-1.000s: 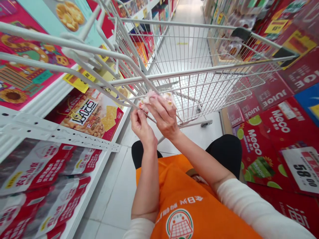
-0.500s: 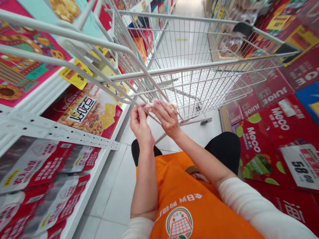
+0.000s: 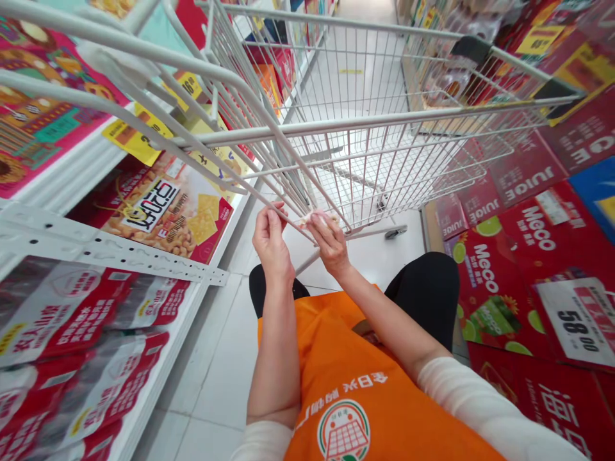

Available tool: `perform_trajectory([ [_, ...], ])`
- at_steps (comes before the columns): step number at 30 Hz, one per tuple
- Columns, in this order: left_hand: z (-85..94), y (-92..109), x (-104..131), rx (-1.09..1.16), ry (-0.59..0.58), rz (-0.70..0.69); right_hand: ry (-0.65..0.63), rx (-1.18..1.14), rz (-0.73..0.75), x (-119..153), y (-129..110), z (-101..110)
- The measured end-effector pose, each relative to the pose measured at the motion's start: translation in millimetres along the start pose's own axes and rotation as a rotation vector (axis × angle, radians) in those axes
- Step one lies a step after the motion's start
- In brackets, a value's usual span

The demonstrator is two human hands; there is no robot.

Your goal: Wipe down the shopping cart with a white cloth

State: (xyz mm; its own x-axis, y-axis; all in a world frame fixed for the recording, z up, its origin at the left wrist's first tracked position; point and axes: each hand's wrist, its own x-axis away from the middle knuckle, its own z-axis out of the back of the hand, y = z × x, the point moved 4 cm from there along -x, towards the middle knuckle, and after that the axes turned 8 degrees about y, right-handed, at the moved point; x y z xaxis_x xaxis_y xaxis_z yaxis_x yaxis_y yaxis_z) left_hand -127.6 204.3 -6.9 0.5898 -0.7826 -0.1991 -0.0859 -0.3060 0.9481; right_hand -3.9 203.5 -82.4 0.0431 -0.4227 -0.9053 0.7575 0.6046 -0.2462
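I crouch behind a white wire shopping cart (image 3: 365, 121) in a shop aisle. My right hand (image 3: 330, 243) presses a small pinkish-white cloth (image 3: 314, 218) against a slanted lower bar of the cart frame. My left hand (image 3: 270, 240) is close beside it, fingers pinched on the same bar (image 3: 230, 173). Most of the cloth is hidden under my right fingers. I wear an orange apron (image 3: 355, 384) with a cart logo.
White shelves on the left hold red snack boxes (image 3: 163, 211) and red packs (image 3: 72, 320) with yellow price tags. Red Meco juice cartons (image 3: 509, 269) and a 58.00 price card (image 3: 576, 320) stack on the right. The pale tiled floor (image 3: 216, 371) runs between them.
My right hand and the cloth slid down and toward me along the slanted bar. My left hand stayed nearly in place. The view tilted slightly down.
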Motion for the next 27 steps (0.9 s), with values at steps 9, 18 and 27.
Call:
perform_trajectory([
  [9,0.0,-1.0,2.0,0.008,-0.031,0.016,0.124,0.064,-0.003,10.1,25.3,4.6],
  [18,0.2,-0.8,3.1,0.016,-0.035,0.025,0.139,-0.025,-0.070,22.0,17.0,0.1],
  [27,-2.7,1.3,10.4,-0.016,-0.020,-0.003,-0.303,-0.142,-0.058,63.2,-7.4,-28.4],
])
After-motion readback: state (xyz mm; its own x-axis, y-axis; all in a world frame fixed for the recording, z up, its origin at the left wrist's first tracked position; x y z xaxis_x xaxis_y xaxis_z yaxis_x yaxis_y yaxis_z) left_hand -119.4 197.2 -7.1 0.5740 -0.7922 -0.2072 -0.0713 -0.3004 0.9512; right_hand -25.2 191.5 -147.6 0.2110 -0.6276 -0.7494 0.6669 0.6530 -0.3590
